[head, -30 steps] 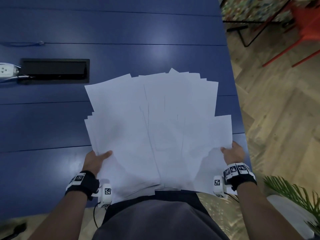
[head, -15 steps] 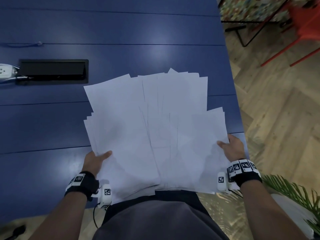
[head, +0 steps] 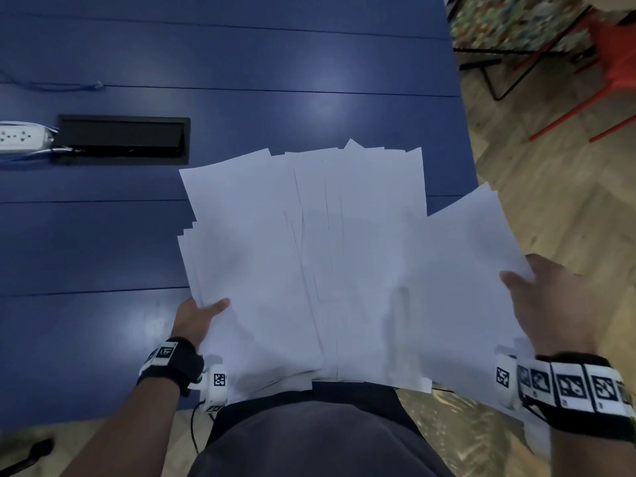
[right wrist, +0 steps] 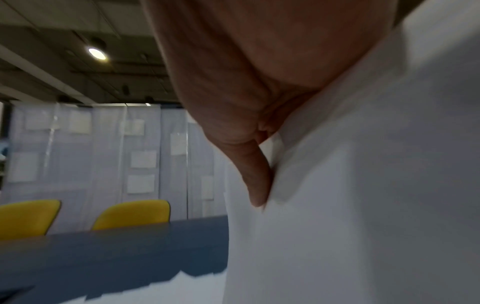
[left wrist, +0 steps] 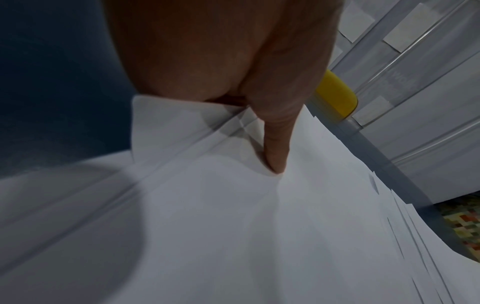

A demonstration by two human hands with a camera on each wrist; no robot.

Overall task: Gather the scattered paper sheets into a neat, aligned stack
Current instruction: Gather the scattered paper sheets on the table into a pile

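Observation:
A fanned pile of white paper sheets (head: 309, 263) lies on the blue table (head: 103, 242) near its front edge, edges uneven. My left hand (head: 201, 313) pinches the pile's left edge, thumb on top (left wrist: 275, 152), fingers hidden underneath. My right hand (head: 543, 297) grips a few sheets (head: 471, 280) by their right edge, thumb on top (right wrist: 255, 181). These sheets are lifted and tilted out past the table's right edge, their left side still overlapping the pile.
A black cable hatch (head: 120, 139) is set into the table at the back left, with a white power strip (head: 24, 137) beside it. Wooden floor (head: 550, 187) and a red chair (head: 605, 67) lie to the right. Yellow chairs (right wrist: 132, 214) stand across the table.
My right hand has swung out to the right and up, pulling a few sheets off the pile's right side. The left hand has stayed on the left edge.

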